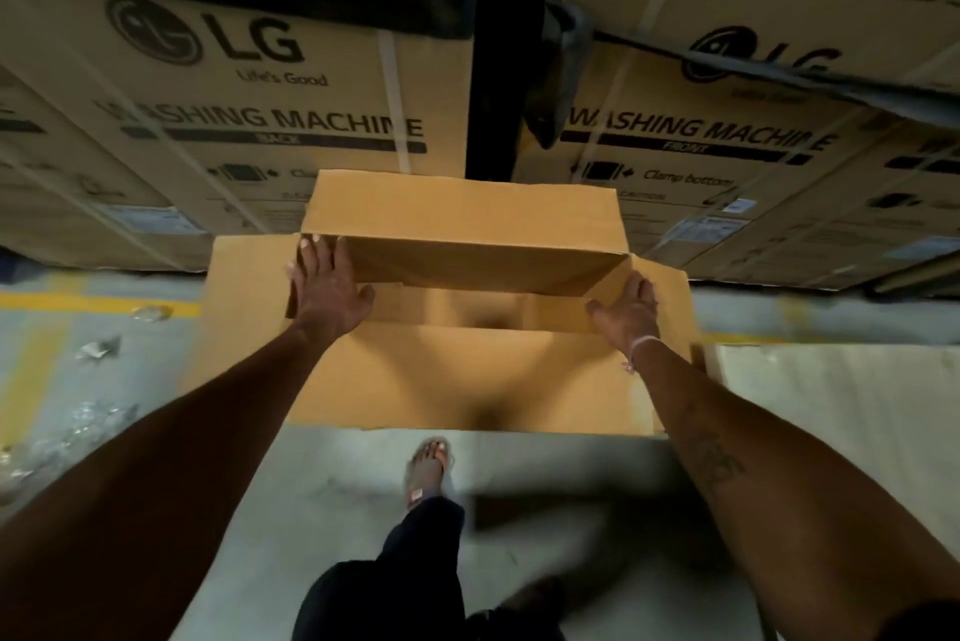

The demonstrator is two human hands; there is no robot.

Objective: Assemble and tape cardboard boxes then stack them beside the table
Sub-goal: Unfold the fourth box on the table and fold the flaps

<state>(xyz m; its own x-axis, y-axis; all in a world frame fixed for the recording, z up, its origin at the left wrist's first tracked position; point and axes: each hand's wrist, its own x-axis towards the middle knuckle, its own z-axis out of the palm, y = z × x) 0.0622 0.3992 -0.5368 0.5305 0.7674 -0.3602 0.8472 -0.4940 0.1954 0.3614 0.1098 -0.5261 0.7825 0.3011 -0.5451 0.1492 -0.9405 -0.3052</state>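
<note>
Both palms flat, fingers straight: left hand (327, 289) at nine o'clock, right hand (626, 310) at three, steadying plain brown cardboard box (467, 375). Best folding far flap (462, 212) down squarely.

Matt brown cardboard box (467, 370), smooth flaps; printed matt cardboard cartons (260, 84); dull grey concrete floor (322, 484).

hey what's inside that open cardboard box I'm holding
Nothing shows inside the cardboard box: only bare inner walls and folded bottom flaps. The left hand, right hand and far flap hide some corners.
</note>
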